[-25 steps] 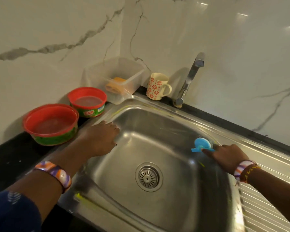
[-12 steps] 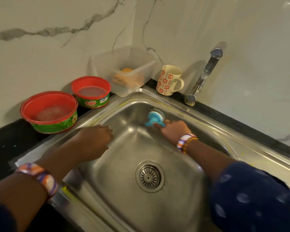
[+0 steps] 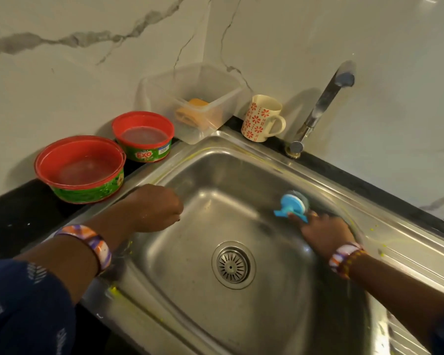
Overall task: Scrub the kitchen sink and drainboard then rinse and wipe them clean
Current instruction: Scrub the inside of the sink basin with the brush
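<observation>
The steel sink [image 3: 241,175] fills the middle of the view, with its round drain [image 3: 233,265] in the basin floor. My right hand [image 3: 323,234] grips a round blue scrubber [image 3: 292,204] and presses it against the basin's far right wall. My left hand [image 3: 157,208] rests on the sink's left rim, fingers curled down over the edge into the basin. Yellow smears streak the rim. Part of the ribbed drainboard [image 3: 408,339] shows at the bottom right.
A tap [image 3: 318,108] rises behind the sink, with a flowered mug [image 3: 262,119] beside it. A clear plastic box [image 3: 190,98] holding an orange sponge sits in the corner. Two red-rimmed green soap tubs [image 3: 80,170] [image 3: 144,137] stand on the black counter at left.
My right hand has carried the scrubber from the basin's far wall near the back corner rightwards along the wall. My left hand stays on the left rim.
</observation>
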A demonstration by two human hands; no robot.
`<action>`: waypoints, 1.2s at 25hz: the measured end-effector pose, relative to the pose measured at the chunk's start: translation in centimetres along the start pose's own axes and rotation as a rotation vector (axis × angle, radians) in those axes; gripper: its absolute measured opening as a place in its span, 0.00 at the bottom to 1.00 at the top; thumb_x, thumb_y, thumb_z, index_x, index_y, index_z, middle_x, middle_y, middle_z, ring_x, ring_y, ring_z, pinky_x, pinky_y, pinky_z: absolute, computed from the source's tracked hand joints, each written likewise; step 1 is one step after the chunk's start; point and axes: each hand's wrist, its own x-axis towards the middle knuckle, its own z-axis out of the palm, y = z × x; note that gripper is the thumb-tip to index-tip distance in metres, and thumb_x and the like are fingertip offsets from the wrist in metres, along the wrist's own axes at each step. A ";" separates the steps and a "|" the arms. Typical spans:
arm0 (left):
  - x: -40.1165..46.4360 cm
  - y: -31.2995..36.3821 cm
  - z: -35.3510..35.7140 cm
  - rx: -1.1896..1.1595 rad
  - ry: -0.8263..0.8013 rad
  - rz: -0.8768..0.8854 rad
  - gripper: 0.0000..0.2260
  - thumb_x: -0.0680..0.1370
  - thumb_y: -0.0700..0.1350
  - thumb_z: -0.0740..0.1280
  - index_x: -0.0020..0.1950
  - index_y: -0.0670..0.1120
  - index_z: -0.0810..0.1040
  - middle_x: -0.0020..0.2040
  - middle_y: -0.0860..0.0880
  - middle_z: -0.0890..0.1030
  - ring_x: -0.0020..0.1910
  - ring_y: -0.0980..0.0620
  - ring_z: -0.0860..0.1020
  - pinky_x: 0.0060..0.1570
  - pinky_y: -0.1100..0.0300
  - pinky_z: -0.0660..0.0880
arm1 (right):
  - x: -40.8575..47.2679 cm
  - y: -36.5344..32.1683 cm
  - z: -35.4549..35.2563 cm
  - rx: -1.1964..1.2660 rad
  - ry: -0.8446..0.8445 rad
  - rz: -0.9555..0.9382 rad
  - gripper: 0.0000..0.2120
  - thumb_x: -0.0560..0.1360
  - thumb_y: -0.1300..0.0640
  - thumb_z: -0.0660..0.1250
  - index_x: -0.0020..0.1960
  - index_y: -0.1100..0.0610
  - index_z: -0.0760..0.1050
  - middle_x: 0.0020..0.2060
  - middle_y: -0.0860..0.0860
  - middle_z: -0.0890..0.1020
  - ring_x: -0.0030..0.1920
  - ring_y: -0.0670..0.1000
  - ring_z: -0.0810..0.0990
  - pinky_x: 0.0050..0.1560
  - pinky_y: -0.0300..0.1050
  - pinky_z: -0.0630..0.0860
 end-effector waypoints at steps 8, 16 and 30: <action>-3.0 -0.2 -1.5 -0.233 0.220 -0.203 0.14 0.80 0.50 0.56 0.62 0.52 0.75 0.62 0.54 0.77 0.62 0.53 0.74 0.57 0.56 0.73 | 10.5 -5.9 -6.9 -0.025 0.248 -0.164 0.24 0.82 0.59 0.49 0.77 0.50 0.49 0.56 0.58 0.75 0.48 0.58 0.80 0.36 0.47 0.69; -8.0 3.1 -0.7 -0.517 0.490 -0.417 0.16 0.78 0.50 0.60 0.63 0.50 0.78 0.59 0.49 0.80 0.58 0.47 0.77 0.51 0.51 0.76 | -2.0 2.3 1.4 0.047 0.008 0.009 0.20 0.80 0.43 0.51 0.71 0.43 0.63 0.57 0.47 0.78 0.58 0.50 0.78 0.54 0.41 0.74; -13.9 3.4 3.1 -0.594 0.637 -0.957 0.18 0.80 0.46 0.60 0.67 0.40 0.73 0.67 0.43 0.73 0.68 0.43 0.70 0.70 0.45 0.62 | 11.0 -6.0 -6.7 -0.012 0.312 -0.206 0.23 0.82 0.54 0.52 0.75 0.48 0.53 0.54 0.56 0.78 0.49 0.57 0.80 0.38 0.46 0.70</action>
